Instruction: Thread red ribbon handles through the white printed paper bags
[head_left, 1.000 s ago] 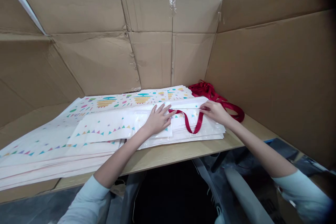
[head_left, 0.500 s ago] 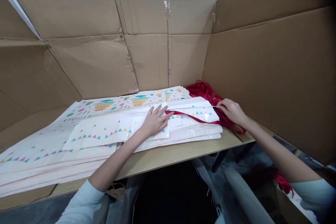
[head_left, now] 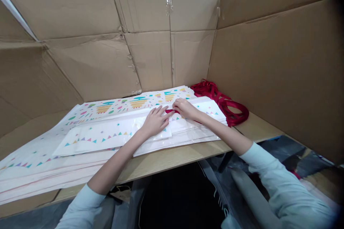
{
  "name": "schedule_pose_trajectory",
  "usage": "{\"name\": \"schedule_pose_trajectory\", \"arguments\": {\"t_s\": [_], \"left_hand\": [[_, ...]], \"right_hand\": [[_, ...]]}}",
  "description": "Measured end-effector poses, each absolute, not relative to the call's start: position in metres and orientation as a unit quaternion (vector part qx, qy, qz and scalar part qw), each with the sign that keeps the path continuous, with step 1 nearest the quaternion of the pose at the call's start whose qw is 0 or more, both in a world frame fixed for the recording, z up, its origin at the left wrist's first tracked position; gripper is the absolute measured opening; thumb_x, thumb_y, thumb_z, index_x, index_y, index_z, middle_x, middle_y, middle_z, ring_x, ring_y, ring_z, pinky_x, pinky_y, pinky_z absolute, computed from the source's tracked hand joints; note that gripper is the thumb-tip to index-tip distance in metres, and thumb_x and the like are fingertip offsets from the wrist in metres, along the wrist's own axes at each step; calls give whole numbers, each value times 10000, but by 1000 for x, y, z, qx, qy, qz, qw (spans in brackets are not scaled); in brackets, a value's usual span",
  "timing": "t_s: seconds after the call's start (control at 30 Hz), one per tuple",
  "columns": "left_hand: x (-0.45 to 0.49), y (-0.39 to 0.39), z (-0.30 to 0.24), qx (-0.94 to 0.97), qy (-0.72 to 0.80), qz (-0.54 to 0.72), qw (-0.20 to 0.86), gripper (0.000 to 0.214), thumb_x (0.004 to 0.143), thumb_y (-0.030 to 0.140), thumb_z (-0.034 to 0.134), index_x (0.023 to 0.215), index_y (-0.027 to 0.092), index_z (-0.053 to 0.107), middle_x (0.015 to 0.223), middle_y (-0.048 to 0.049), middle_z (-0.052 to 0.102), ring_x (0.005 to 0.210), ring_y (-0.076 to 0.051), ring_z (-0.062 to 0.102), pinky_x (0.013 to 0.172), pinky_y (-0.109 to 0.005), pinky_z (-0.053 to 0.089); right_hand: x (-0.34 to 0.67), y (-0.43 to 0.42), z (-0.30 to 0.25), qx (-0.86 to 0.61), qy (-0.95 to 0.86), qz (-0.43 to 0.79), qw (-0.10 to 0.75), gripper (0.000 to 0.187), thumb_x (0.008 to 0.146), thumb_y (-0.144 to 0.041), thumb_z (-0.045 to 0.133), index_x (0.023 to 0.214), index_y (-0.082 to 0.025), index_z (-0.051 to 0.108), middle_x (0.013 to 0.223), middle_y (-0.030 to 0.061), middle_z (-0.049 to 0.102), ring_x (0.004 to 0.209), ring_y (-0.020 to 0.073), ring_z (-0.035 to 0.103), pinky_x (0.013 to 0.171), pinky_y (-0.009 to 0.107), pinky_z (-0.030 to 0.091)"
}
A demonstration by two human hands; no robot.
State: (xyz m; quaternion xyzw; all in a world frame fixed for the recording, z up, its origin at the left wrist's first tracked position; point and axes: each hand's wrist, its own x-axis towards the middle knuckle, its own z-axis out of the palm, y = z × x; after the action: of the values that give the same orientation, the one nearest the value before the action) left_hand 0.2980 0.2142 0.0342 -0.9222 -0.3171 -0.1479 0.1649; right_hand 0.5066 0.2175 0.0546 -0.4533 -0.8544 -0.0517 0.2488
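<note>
My left hand [head_left: 155,121] lies flat, fingers spread, on a folded white paper bag [head_left: 113,134] printed with small coloured triangles. My right hand [head_left: 184,108] sits just right of it, fingers pinched on the end of a red ribbon [head_left: 170,111] at the top of the bag. The bag lies on a stack of flat white bags [head_left: 188,132] on the wooden table [head_left: 172,157].
A heap of red ribbons [head_left: 223,102] lies at the back right by the cardboard wall [head_left: 268,71]. Larger printed sheets [head_left: 40,157] spread to the left. Cardboard panels [head_left: 107,43] enclose the table on three sides. A grey chair part [head_left: 249,196] shows below the table edge.
My right hand pulled the red ribbon out to the right, then came back left to the bag's top beside my left hand. My left hand stayed flat on the bag.
</note>
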Motion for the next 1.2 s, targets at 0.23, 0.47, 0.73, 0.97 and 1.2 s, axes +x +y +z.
{"name": "schedule_pose_trajectory", "arguments": {"t_s": [0.23,0.47,0.73,0.97,1.2], "left_hand": [[296,216,35,-923,-320,-143,159,407,931,293,381,1287,287,578,1406,-86,469,1312,-302,412,1064,-470,337],[295,217,35,-925,-314,-148,152,412,938,293,377,1308,302,556,1430,-76,442,1318,-291,400,1067,-476,333],[293,216,29,-922,-314,-175,142,443,956,303,338,1375,355,473,1461,-50,409,1340,-277,373,1089,-471,294],[292,218,29,-921,-331,-171,115,564,963,384,294,1482,165,278,1475,-96,395,1377,-262,327,1124,-424,256],[294,217,27,-916,-343,-176,110,559,958,382,301,1446,110,320,1464,-111,408,1389,-256,308,1138,-406,232]], "right_hand": [[475,226,56,-464,-847,-2,259,186,874,-126,460,763,-166,604,854,67,632,872,182,536,841,307,395],[481,220,53,-478,-819,20,317,124,830,-109,540,766,-167,630,836,54,641,845,166,556,825,307,411],[524,185,53,-513,-814,9,272,102,808,-183,605,894,-153,653,815,61,642,740,165,576,677,266,426],[580,172,68,-587,-776,-139,183,186,845,-133,518,865,-153,702,915,95,676,860,216,602,712,287,422],[731,175,118,-766,-578,-237,154,144,808,-105,612,902,-142,716,949,134,663,804,196,562,717,311,375]]}}
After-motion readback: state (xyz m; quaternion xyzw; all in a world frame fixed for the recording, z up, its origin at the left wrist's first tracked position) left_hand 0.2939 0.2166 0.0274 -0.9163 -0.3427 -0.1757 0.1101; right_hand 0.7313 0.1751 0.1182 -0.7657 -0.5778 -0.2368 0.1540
